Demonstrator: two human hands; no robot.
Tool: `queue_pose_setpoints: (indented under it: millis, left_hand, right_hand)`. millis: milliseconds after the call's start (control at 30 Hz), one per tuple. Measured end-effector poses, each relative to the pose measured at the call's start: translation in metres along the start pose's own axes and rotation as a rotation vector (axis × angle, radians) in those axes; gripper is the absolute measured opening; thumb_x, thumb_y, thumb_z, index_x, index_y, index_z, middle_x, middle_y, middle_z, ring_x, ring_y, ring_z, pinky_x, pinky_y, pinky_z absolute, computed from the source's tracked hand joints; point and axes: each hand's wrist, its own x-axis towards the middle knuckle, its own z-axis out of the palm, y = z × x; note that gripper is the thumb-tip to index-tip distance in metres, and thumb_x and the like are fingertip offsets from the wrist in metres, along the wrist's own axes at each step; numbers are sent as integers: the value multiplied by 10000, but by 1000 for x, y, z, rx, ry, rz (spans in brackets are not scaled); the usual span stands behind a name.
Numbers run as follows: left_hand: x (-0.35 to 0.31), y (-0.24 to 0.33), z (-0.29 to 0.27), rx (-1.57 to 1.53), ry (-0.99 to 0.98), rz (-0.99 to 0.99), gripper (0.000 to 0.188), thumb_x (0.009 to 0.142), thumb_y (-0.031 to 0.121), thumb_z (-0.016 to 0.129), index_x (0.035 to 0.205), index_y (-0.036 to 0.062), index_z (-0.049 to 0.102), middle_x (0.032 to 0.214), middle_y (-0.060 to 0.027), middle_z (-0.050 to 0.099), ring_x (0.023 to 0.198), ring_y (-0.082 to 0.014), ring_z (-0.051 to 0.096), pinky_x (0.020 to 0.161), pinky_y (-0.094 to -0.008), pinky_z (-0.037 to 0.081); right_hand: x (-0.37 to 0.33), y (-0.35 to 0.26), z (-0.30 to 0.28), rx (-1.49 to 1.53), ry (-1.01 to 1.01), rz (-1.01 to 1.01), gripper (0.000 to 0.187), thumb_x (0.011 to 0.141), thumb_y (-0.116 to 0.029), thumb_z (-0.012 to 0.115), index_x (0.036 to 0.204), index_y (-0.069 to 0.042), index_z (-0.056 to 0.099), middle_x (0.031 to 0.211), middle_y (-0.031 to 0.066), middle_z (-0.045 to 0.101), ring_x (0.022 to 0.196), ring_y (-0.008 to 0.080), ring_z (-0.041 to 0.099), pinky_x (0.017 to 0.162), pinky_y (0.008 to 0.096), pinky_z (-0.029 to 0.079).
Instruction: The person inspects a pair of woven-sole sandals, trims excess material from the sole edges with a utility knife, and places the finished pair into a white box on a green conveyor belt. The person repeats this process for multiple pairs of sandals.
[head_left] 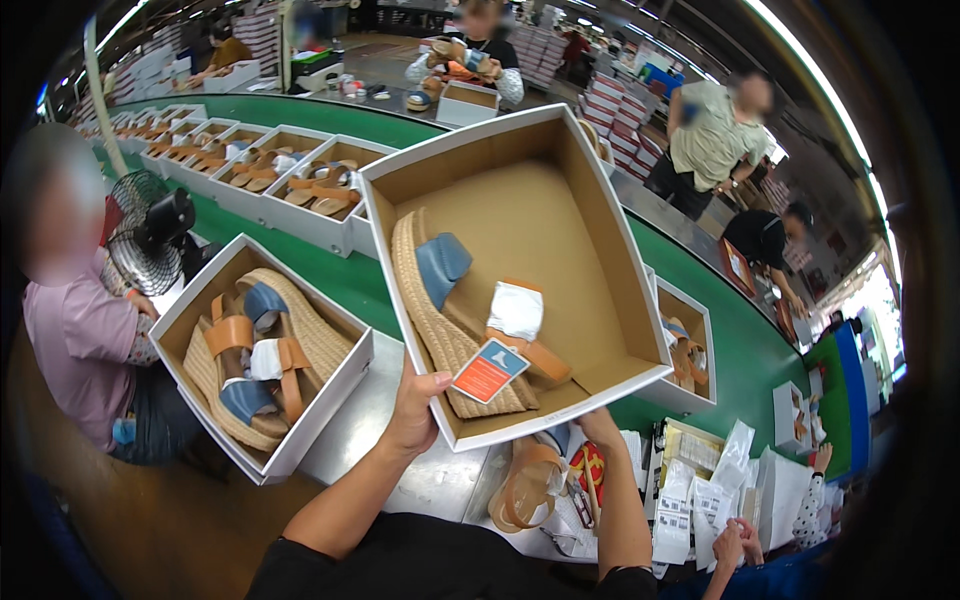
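Note:
A white shoe box (548, 420) with a brown inside is held up and tilted in front of me. One wedge sandal (432, 325) lies along its left side, with woven sole, blue and tan straps and white wrapping. My left hand (412, 408) grips the near left corner, thumb over the rim beside an orange and blue hang tag (490, 371). At the near right edge, my right hand (602, 432) holds the box from below; its fingertips are hidden behind it. Below the box, another sandal (530, 488) sits on the metal table (395, 470), close to my right forearm.
An open box (345, 405) with two sandals stands at left. Several filled boxes (345, 240) line the green conveyor (200, 212); another box (690, 400) stands right. Label sheets (680, 515) lie lower right, near another person's hands (738, 545). A person (85, 340) sits left beside a fan (150, 230).

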Motion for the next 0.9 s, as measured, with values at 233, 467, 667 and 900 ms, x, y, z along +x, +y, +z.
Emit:
queue_pose_setpoints:
  millis: [233, 467, 667, 900]
  left_hand:
    - [-7, 18, 9, 135, 23, 170, 942, 775, 224, 645, 1554, 52, 144, 1490, -139, 348, 1373, -242, 387, 1155, -383, 302]
    - [4, 11, -3, 285, 118, 263, 1055, 814, 208, 666, 1578, 24, -37, 1372, -171, 402, 1265, -247, 455, 1087, -377, 375]
    - [10, -28, 6, 298, 112, 223, 1071, 823, 193, 673, 1568, 5, -73, 1280, -181, 450, 1176, -250, 509, 1035, -367, 423]
    - [-2, -53, 39, 145, -45, 163, 1033, 775, 171, 663, 1567, 46, 12, 1474, -177, 307, 1337, -277, 393, 1130, -390, 336]
  right_hand:
    - [4, -38, -2, -175, -386, 177, 358, 951, -263, 657, 1204, -13, 613, 998, 37, 658, 822, 98, 569, 702, 256, 468]
    - [-100, -21, -121, 248, 120, -239, 454, 993, -328, 566, 1338, -33, 548, 1246, 81, 609, 1127, 185, 577, 1024, 321, 432]
    - [-148, -93, -138, 852, 684, -443, 447, 1048, -391, 449, 1373, -91, 521, 1318, 60, 600, 1191, 194, 588, 1044, 392, 461]
    - [-68, -171, -13, -198, 1281, -1048, 420, 1025, -185, 533, 1379, 23, 446, 1377, 189, 473, 1287, 337, 476, 1111, 432, 346]
